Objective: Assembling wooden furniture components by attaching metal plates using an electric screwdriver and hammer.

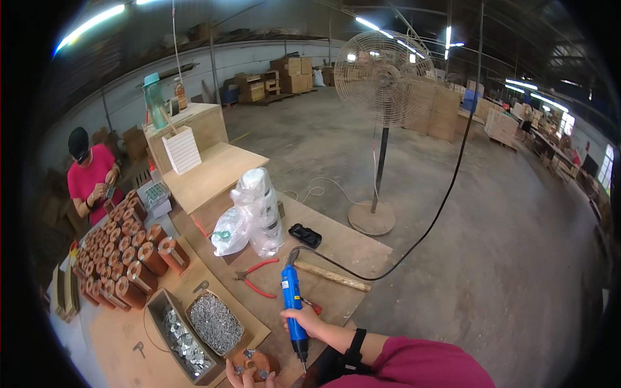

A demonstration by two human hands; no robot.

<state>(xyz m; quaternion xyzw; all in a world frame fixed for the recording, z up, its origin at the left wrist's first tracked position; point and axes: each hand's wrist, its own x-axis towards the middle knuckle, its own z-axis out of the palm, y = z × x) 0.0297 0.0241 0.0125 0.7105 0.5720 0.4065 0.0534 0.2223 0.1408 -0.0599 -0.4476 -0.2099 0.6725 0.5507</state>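
Note:
My right hand (301, 319) is wrapped round a blue electric screwdriver (291, 288), its bit pointing down toward the table's near edge. A black cable runs from the tool's top. At the bottom edge, my left hand (240, 379) grips a round reddish-brown piece (256, 359) with a centre hole and small metal brackets on its face. The screwdriver's bit is beside this piece, not touching it. Close by stand a box of small metal brackets (173, 325) and a box of screws (215, 321). Red-handled pliers (262, 264) lie beyond them.
Several reddish-brown cylinders (129, 258) stand at the left, near a co-worker (94, 171) handling a small part. Plastic-wrapped rolls (260, 210), a black tray (305, 235) and a wooden stick (333, 275) lie ahead. A standing fan (385, 77) is beyond the table.

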